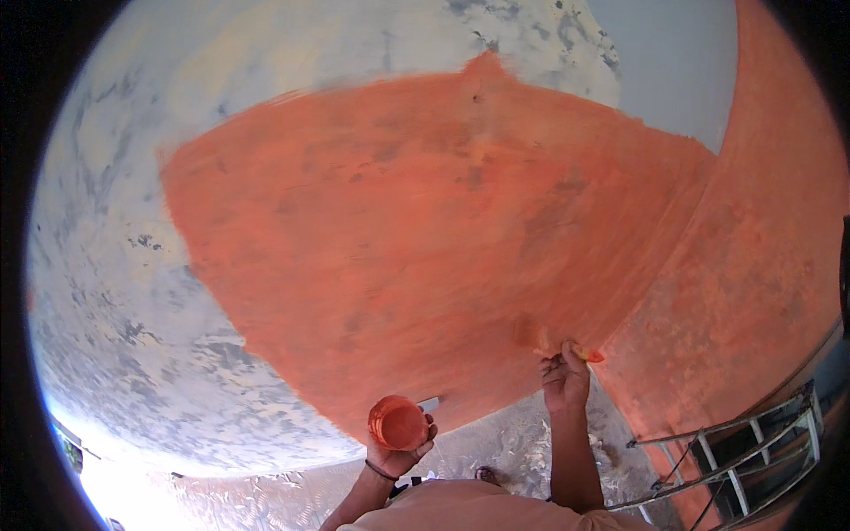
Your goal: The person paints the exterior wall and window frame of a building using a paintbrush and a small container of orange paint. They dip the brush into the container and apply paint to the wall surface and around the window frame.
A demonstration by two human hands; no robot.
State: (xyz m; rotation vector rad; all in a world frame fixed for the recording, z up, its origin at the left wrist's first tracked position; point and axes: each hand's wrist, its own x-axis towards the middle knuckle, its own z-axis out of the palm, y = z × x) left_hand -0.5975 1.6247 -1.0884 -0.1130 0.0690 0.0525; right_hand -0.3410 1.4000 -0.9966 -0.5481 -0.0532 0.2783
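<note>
My left hand (396, 457), a dark band at its wrist, grips an open round paint pot (398, 425). Orange coats the pot's inside and rim. Higher and to the right, my right hand (565, 379) is closed on a paintbrush (588, 354). Its yellow and orange end sticks out to the right of my fingers; the rest is partly hidden by the hand. Behind both hands stretches a wall (398, 221) with a broad orange painted area. Just left of the brush hand lies a darker, wet-looking patch (528, 333).
A metal ladder (735, 460) stands at the lower right. Bare, mottled grey-white wall (115, 292) borders the orange on the left and top. An adjoining orange wall (761, 265) meets it at the right. A small pale rectangular piece (429, 404) shows beside the pot.
</note>
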